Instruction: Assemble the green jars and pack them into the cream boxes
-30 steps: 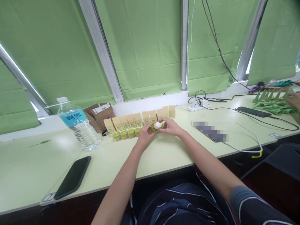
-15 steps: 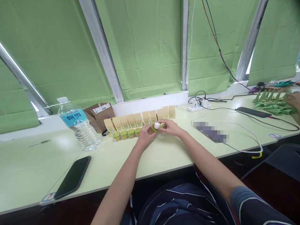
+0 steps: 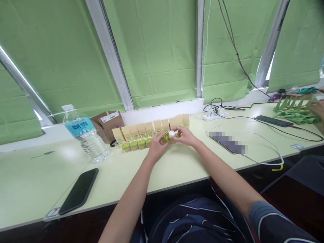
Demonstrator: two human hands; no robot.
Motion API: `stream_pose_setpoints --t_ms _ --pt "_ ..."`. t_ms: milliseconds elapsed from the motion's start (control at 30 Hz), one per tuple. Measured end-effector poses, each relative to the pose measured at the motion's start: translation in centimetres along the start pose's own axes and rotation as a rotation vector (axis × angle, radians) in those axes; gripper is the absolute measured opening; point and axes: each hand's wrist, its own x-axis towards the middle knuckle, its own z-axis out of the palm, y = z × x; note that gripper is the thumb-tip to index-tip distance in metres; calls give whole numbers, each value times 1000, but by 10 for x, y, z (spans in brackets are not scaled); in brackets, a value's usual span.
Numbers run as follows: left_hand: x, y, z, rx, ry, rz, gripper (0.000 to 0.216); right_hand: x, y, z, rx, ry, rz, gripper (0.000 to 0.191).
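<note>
My left hand [image 3: 156, 145] and my right hand [image 3: 184, 136] meet over the desk, both closed around a small green bottle [image 3: 167, 137] with a white cap [image 3: 171, 134]. My right fingers pinch the cap end; my left fingers grip the body. Just behind stands a row of small tan cartons [image 3: 152, 129] with green labels. Several small green bottles [image 3: 133, 145] stand in front of the left cartons.
A water bottle [image 3: 84, 133] stands left, a black phone [image 3: 79, 191] lies near the front edge, brown cardboard boxes [image 3: 107, 122] sit behind. Right: a power strip [image 3: 215, 115], cables, a blurred device [image 3: 227, 142], another phone [image 3: 273, 120], green cone-shaped pieces [image 3: 295, 113] and another person's hand [image 3: 317, 108].
The green bottle has tipped slightly and its white cap has shifted a little to the right and up between my fingers. My hands stay in the same spot.
</note>
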Motion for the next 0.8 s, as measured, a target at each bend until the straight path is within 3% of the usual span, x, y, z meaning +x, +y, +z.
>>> stream_pose_setpoints --t_ms 300,800 --pt "-3 11 -5 -116 -24 25 49 0 -1 -1 13 -84 75 30" --pt "-3 8 -4 -110 -40 8 51 1 -5 0 -2 -125 31 34"
